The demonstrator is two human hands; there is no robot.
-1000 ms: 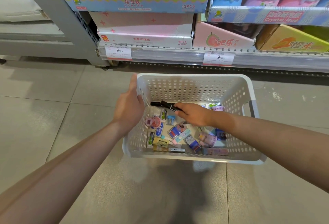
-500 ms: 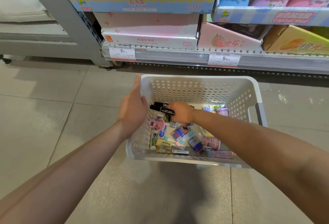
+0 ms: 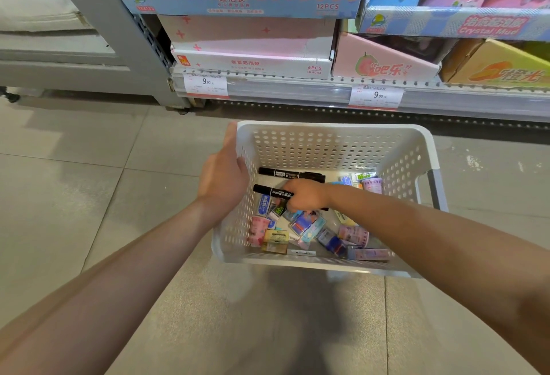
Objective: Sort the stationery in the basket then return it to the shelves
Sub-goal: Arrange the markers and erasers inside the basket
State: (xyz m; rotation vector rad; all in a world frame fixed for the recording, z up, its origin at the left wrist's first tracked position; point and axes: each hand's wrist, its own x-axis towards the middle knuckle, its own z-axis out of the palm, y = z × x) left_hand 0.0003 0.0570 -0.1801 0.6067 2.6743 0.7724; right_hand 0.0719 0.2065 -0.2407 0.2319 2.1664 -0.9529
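Gripping: basket (image 3: 333, 136) rim is held by the left hand (image 3: 221, 179), as before.
Marker (image 3: 272, 190): clasped inside the basket by the right hand (image 3: 303, 194), now nearer its left wall.

Shop aisle with tiled floor (image 3: 74, 210) and a low display shelf (image 3: 297, 88).

Beige floor tiles fill the view from 3 through 6 to 9 o'clock. At 12 o'clock a grey metal shelf holds blue, pink and orange boxes (image 3: 253, 44), with two price tags (image 3: 206, 85) on its front edge. A grey upright (image 3: 98, 17) stands at 11 o'clock.
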